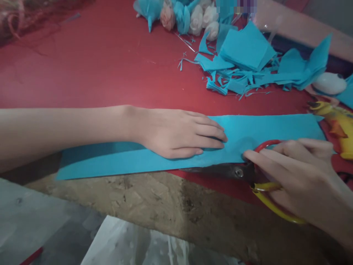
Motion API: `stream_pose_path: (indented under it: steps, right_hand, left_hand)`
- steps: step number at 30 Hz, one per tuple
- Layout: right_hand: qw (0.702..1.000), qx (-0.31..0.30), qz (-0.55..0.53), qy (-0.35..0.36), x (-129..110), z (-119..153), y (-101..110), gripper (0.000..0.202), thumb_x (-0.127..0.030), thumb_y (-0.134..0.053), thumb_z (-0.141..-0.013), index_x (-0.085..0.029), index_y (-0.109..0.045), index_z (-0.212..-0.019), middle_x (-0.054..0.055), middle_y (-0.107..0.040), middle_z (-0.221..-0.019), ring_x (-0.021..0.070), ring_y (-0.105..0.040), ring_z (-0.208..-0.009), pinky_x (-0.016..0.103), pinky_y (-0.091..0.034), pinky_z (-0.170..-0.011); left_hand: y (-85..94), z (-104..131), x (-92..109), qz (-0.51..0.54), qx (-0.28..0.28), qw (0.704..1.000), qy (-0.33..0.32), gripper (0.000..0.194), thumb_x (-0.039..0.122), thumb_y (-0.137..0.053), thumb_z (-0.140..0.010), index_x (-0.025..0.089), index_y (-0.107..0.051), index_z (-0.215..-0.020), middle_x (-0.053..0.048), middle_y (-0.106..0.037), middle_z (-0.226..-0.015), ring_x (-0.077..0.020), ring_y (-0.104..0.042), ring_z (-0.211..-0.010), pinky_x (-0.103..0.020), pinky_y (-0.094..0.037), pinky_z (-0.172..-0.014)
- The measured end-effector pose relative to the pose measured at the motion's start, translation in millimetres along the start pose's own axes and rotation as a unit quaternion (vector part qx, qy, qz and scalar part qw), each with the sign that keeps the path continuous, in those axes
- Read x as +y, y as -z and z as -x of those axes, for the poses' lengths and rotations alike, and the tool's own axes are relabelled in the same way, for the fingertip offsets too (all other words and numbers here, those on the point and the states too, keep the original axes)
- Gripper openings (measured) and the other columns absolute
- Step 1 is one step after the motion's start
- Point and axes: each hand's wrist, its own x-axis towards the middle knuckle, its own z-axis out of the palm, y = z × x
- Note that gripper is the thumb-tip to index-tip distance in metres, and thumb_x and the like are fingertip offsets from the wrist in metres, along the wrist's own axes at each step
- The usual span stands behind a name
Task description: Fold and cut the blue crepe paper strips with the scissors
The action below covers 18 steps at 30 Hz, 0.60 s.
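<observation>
A long strip of bright blue paper (264,129) lies along the front of the red surface, partly over the brown board edge. My left hand (176,132) rests flat on its middle with the fingers stretched to the right. In my right hand (300,173) is a pair of scissors (237,171), one handle red and the other yellow. Their dark blades point left along the strip's near edge, close to my left fingertips. How far the blades are parted is hard to see. Part of the strip's right end is hidden behind my right hand.
Blue scraps and folded pieces (245,48) are heaped at the back right. Behind them sit pale fabric-like roses (196,20). A yellow tool-like object (342,125) and a white rounded item (329,83) lie at right. Reddish stringy material (16,18) is at the far left.
</observation>
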Motion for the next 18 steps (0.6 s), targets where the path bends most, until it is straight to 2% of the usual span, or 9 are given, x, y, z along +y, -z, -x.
stream_pose_path:
  steps: [6,11,18]
  right_hand:
    - [1.0,0.004,0.009,0.004,-0.2,2.3,0.3,0.031,-0.01,-0.042,-0.072,-0.021,-0.048,-0.101,-0.001,-0.063,-0.064,0.0212,-0.051,-0.065,0.04,-0.032,-0.068]
    - [1.0,0.008,0.013,0.016,1.5,2.9,3.8,0.026,-0.011,-0.042,-0.077,-0.017,-0.05,-0.101,0.0,-0.065,-0.064,0.0204,-0.053,-0.063,0.04,-0.033,-0.065]
    - [1.0,0.013,0.014,0.017,1.2,0.3,3.3,0.024,-0.014,-0.042,-0.08,-0.018,-0.052,-0.102,-0.001,-0.064,-0.064,0.0186,-0.051,-0.061,0.038,-0.032,-0.063]
  left_hand:
    - [0.3,-0.7,-0.1,0.037,0.026,0.999,-0.002,0.043,0.022,-0.039,-0.09,0.014,-0.052,-0.13,-0.01,-0.048,-0.14,-0.0234,-0.038,-0.134,-0.034,-0.026,-0.116]
    - [-0.5,-0.3,-0.6,0.017,0.006,1.0,-0.002,0.045,0.023,-0.033,-0.093,0.012,-0.048,-0.134,-0.01,-0.044,-0.142,-0.0224,-0.034,-0.136,-0.033,-0.022,-0.116]
    - [2.8,-0.1,0.8,0.02,0.014,1.0,0.004,0.043,0.024,-0.036,-0.093,0.014,-0.05,-0.132,-0.01,-0.044,-0.143,-0.0212,-0.034,-0.136,-0.032,-0.024,-0.116]
